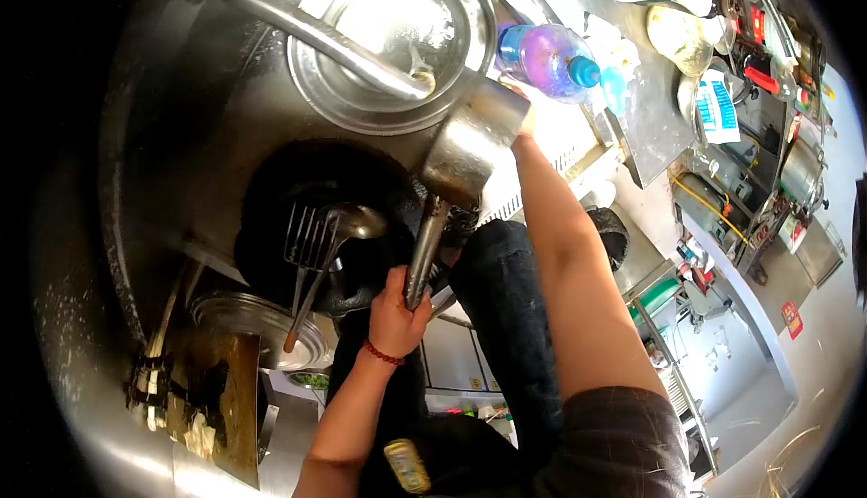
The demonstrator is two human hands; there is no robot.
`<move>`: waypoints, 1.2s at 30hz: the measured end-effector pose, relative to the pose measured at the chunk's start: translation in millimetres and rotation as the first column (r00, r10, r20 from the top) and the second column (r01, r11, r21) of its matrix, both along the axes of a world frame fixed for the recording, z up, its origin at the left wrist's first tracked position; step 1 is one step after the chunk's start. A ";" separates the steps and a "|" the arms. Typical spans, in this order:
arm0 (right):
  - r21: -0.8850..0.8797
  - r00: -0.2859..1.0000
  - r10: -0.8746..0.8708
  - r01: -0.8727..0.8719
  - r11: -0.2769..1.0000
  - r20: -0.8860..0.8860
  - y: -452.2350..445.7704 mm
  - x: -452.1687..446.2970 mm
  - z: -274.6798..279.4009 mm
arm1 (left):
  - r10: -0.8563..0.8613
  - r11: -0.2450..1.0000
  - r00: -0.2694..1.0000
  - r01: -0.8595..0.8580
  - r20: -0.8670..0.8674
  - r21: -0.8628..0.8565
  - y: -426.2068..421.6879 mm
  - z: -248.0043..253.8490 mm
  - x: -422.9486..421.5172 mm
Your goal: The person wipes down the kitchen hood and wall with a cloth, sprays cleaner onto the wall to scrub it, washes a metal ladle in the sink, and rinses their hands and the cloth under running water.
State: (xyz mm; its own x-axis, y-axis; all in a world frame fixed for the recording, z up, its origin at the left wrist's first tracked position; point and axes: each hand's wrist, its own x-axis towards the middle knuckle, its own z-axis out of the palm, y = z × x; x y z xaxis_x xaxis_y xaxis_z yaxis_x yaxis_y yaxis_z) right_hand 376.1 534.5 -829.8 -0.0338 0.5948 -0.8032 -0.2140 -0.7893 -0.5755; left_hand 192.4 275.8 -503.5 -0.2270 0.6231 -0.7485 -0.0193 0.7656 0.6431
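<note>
A metal pan (471, 141) with a long metal handle is held up in front of me, tilted. My left hand (398, 307), with a red bead bracelet at the wrist, is wrapped round the end of its handle. My right hand (524, 111) is at the far rim of the pan, mostly hidden behind it; its fingers cannot be made out. Below and left of the pan, a slotted turner (308, 234) and a ladle (360, 223) lie in a dark wok (271, 177).
A round metal lid or basin (312, 83) lies under a metal pipe (334, 42) at the top. A purple and blue bottle (547, 60) stands right of it. Another round metal vessel (226, 313) is at lower left, beside a stained board (237, 399). Shelves with kitchenware are at right.
</note>
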 end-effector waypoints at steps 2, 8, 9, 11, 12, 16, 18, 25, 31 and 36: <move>0.048 0.843 0.396 -0.441 0.896 0.365 3.4 -31.7 94.0 | 0.047 0.999 0.996 -0.048 -0.073 -0.006 -1.2 9.8 -8.9; 0.038 0.952 -0.007 -0.004 0.999 0.307 -17.1 -11.2 147.2 | 0.051 0.998 0.959 -0.059 -0.279 -0.018 21.6 5.8 -57.0; 0.064 0.901 -0.053 0.028 0.998 0.431 -17.3 -16.8 154.4 | 0.048 0.998 0.951 -0.055 -0.307 -0.015 33.0 0.9 -66.4; 0.101 0.875 -0.013 -0.042 0.994 0.484 -15.2 -9.6 150.5 | -0.051 0.997 0.891 0.017 -0.452 -0.080 48.4 -27.6 -81.4; 0.126 0.842 0.025 -0.110 0.986 0.538 -17.4 -5.1 144.3 | -0.102 0.993 0.869 0.061 -0.484 -0.100 58.8 -43.0 -87.3; 0.397 0.908 -0.223 0.070 0.915 0.354 -40.0 -13.0 79.0 | -0.213 0.973 0.835 0.132 -0.508 -0.191 114.4 -90.4 -93.5; 0.266 0.550 0.148 -0.601 0.753 0.822 -43.5 -9.8 69.3 | 0.009 0.997 0.976 -0.026 -0.218 -0.077 126.1 -105.8 -88.7; -0.200 -0.187 0.071 -0.895 0.399 0.980 -38.9 -1.4 129.2 | 0.288 0.955 0.919 -0.255 0.271 -0.151 83.7 -46.5 -67.7; 0.224 0.510 0.414 -0.792 0.568 0.754 -28.9 -44.3 85.8 | 0.317 0.937 0.899 -0.248 0.303 -0.244 50.5 -5.3 -34.8; 0.165 0.884 0.386 -0.436 0.885 0.265 -2.2 -12.2 74.9 | 0.095 0.995 0.980 -0.086 0.176 -0.059 35.6 -3.1 -10.9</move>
